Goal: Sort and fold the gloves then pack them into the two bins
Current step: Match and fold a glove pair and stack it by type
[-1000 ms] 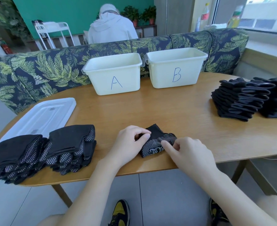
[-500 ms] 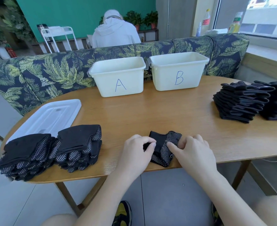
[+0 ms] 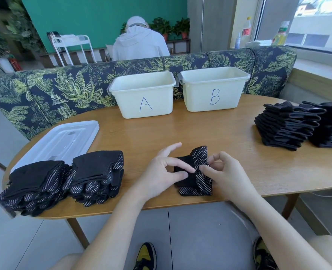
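A black glove with white dots [image 3: 197, 173] lies partly folded near the table's front edge. My left hand [image 3: 161, 171] pinches its left side with thumb and forefinger. My right hand [image 3: 222, 170] pinches the dotted flap on the right and holds it raised. Two white bins stand at the back, bin A [image 3: 143, 94] and bin B [image 3: 214, 88]; both look empty. Two stacks of folded dotted gloves [image 3: 63, 178] sit at the front left. Stacks of flat black gloves [image 3: 297, 125] sit at the right.
A clear plastic lid [image 3: 61, 141] lies on the wooden table [image 3: 200, 129] at the left, behind the folded stacks. A leaf-patterned bench back [image 3: 63, 88] runs behind the table. A person in a white hoodie [image 3: 139, 43] sits beyond it, facing away.
The glove's dotted flap has been lifted and turned upward by my right hand. My left hand has shifted from pressing the glove to pinching its left edge.
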The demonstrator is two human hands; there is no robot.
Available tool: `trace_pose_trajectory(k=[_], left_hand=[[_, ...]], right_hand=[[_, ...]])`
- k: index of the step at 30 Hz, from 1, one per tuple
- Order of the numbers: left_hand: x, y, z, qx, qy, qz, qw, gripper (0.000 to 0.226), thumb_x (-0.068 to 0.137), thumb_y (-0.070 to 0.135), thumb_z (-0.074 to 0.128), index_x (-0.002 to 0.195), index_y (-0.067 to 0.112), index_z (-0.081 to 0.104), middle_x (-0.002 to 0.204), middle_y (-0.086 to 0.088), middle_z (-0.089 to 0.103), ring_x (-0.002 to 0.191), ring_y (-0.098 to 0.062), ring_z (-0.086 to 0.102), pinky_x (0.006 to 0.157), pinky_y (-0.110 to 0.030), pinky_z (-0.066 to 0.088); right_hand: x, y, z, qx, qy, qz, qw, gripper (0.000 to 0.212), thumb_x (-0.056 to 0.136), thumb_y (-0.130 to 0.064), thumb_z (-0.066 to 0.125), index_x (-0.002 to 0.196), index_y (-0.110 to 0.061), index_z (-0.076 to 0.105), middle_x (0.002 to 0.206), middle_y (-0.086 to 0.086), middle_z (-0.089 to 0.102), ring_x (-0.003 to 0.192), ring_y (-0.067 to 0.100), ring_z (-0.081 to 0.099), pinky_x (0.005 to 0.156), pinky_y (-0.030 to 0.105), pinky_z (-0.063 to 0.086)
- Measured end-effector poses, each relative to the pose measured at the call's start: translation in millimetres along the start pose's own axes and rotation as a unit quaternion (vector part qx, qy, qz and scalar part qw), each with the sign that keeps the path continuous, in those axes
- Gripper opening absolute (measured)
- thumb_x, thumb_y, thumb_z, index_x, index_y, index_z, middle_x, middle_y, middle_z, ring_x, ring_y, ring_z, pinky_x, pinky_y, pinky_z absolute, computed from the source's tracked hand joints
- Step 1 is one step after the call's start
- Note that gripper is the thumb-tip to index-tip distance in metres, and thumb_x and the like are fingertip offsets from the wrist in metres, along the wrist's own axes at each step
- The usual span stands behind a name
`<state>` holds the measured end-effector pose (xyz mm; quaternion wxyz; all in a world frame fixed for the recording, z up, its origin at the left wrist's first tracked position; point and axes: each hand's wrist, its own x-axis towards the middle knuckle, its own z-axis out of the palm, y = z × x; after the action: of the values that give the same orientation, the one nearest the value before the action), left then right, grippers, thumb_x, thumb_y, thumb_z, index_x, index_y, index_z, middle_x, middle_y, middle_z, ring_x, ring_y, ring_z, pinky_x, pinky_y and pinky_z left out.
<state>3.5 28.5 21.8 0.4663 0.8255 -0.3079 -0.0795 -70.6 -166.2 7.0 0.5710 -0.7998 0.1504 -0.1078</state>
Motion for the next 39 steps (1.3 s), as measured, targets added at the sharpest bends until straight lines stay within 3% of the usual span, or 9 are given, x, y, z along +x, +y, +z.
trace_pose_trajectory(k=[4, 10, 13, 15, 18, 24, 31, 36, 39], left_hand=[[-1.2, 13.8, -1.7, -0.048, -0.004, 0.033, 0.998, 0.024, 0.085, 0.011, 0.082, 0.086, 0.035, 0.084, 0.151, 0.031, 0.042, 0.138, 0.018, 0.032, 0.104, -0.001, 0.021], [-3.4, 39.3, -9.3, -0.089, -0.047, 0.089, 0.991, 0.026, 0.082, 0.009, 0.084, 0.087, 0.034, 0.084, 0.151, 0.019, 0.049, 0.142, -0.001, 0.042, 0.119, -0.027, 0.027], [-14.6, 51.4, -20.1, -0.128, -0.066, 0.077, 0.987, 0.021, 0.083, 0.005, 0.083, 0.089, 0.025, 0.084, 0.139, 0.011, 0.060, 0.132, -0.012, 0.055, 0.112, -0.030, 0.043], [-24.6, 57.3, -29.2, -0.162, -0.063, 0.059, 0.983, 0.016, 0.084, 0.002, 0.081, 0.091, 0.015, 0.084, 0.126, -0.001, 0.067, 0.121, -0.023, 0.064, 0.106, -0.045, 0.051], [-40.1, 63.3, -45.0, -0.148, -0.032, 0.045, 0.988, 0.017, 0.085, 0.003, 0.080, 0.097, 0.015, 0.084, 0.111, -0.009, 0.072, 0.110, -0.028, 0.068, 0.101, -0.051, 0.054], [-78.7, 68.4, -77.2, -0.130, 0.089, 0.017, 0.987, 0.015, 0.088, 0.001, 0.076, 0.100, 0.010, 0.081, 0.084, 0.009, 0.078, 0.077, 0.002, 0.069, 0.070, -0.011, 0.050], [-116.4, 52.9, -124.8, -0.138, 0.246, -0.011, 0.959, 0.020, 0.091, 0.008, 0.075, 0.100, 0.024, 0.082, 0.097, 0.006, 0.079, 0.090, -0.009, 0.073, 0.076, -0.022, 0.058], [-125.5, 35.6, -153.1, -0.094, 0.279, -0.040, 0.955, 0.022, 0.092, 0.012, 0.074, 0.102, 0.030, 0.081, 0.102, 0.010, 0.078, 0.096, -0.015, 0.074, 0.088, -0.034, 0.060], [-125.5, 27.2, -164.8, -0.075, 0.260, -0.071, 0.960, 0.024, 0.093, 0.016, 0.075, 0.104, 0.037, 0.078, 0.101, 0.006, 0.079, 0.092, -0.023, 0.076, 0.085, -0.042, 0.062]], right_hand=[[0.4, -13.8, -21.5, -0.009, -0.092, -0.039, 0.995, 0.020, 0.091, -0.025, 0.076, 0.101, -0.022, 0.058, 0.084, -0.001, 0.079, 0.073, 0.016, 0.070, 0.079, 0.039, 0.054], [-0.7, -47.0, -46.3, -0.029, -0.231, -0.070, 0.970, 0.017, 0.094, -0.017, 0.073, 0.107, -0.017, 0.062, 0.096, 0.009, 0.079, 0.079, 0.019, 0.066, 0.078, 0.038, 0.048], [-2.1, -65.2, -48.1, -0.020, -0.272, -0.088, 0.958, 0.014, 0.095, -0.016, 0.073, 0.107, -0.018, 0.066, 0.099, 0.012, 0.078, 0.082, 0.024, 0.064, 0.079, 0.042, 0.047], [-3.3, -78.5, -46.5, -0.010, -0.283, -0.095, 0.954, 0.015, 0.094, -0.012, 0.072, 0.109, -0.013, 0.066, 0.097, 0.012, 0.078, 0.079, 0.023, 0.067, 0.075, 0.039, 0.051], [-7.1, -98.9, -38.8, -0.001, -0.299, -0.111, 0.948, 0.018, 0.091, -0.015, 0.073, 0.109, -0.013, 0.068, 0.095, 0.012, 0.079, 0.076, 0.020, 0.068, 0.071, 0.033, 0.051], [-10.3, -130.0, -0.5, 0.043, -0.281, -0.128, 0.950, 0.046, 0.073, -0.041, 0.085, 0.112, -0.021, 0.071, 0.102, 0.009, 0.078, 0.088, 0.022, 0.070, 0.091, 0.041, 0.049], [-13.9, -134.9, 66.4, 0.228, -0.359, -0.041, 0.904, 0.052, 0.082, -0.021, 0.082, 0.128, -0.007, 0.062, 0.123, 0.012, 0.073, 0.106, 0.033, 0.071, 0.092, 0.047, 0.058], [-19.0, -137.8, 111.7, 0.245, -0.346, -0.004, 0.906, 0.044, 0.078, -0.022, 0.079, 0.118, -0.007, 0.067, 0.120, 0.013, 0.073, 0.098, 0.030, 0.074, 0.080, 0.040, 0.062], [-14.9, -141.1, 131.1, 0.241, -0.319, 0.007, 0.917, 0.035, 0.086, -0.020, 0.078, 0.114, -0.002, 0.068, 0.118, 0.017, 0.074, 0.102, 0.033, 0.074, 0.086, 0.046, 0.061]])
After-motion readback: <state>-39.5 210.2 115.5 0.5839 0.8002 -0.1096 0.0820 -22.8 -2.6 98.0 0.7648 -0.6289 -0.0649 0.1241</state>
